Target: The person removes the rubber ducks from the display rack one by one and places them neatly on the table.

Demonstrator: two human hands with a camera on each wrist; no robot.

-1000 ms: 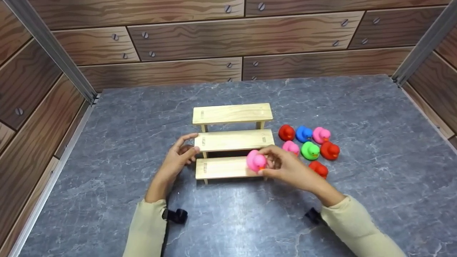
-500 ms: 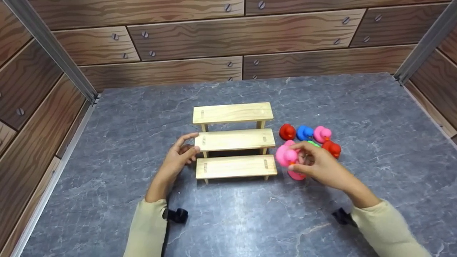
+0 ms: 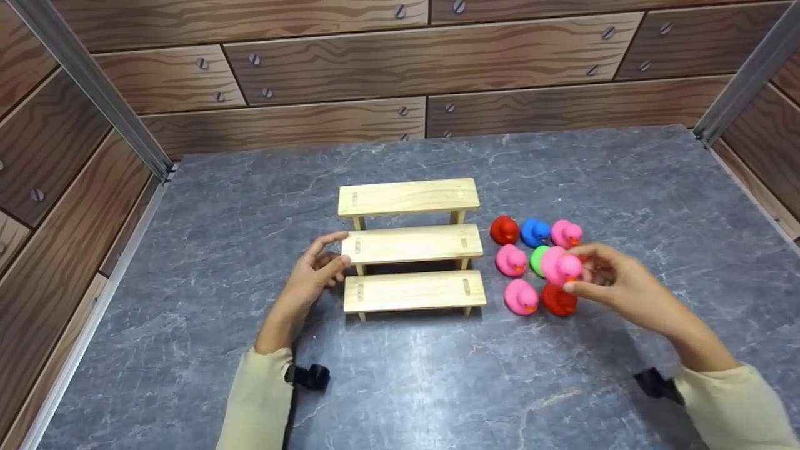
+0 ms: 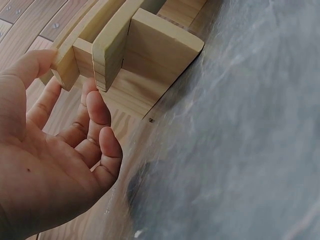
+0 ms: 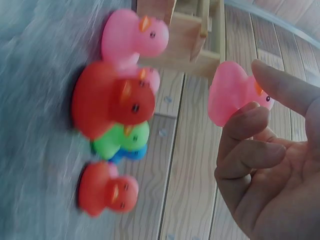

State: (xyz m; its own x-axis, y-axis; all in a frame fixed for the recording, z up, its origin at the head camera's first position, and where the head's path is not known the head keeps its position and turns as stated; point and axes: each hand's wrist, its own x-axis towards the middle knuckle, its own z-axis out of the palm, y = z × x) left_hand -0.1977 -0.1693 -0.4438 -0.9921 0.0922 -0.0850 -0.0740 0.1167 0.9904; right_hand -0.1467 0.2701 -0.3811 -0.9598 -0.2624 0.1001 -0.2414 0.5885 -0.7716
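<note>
A three-tier wooden step stand stands mid-table, its treads bare. My left hand grips the left end of its middle tread between thumb and index finger; the other fingers curl loosely below in the left wrist view. To the right, my right hand pinches a pink rubber duck between thumb and fingertips, raised over the other ducks. Beneath it are a partly covered green duck and a red duck. Another red duck is mostly hidden behind the hand in the head view.
More rubber ducks rest in rows right of the stand: a red duck, a blue duck, and pink ducks, one at the back. Wood-patterned panels wall the grey marbled table at the back and sides.
My right hand has carried the pink duck rightward from over the bottom tread to above the duck group, uncovering a pink duck in the front row. My left hand stays on the stand.
</note>
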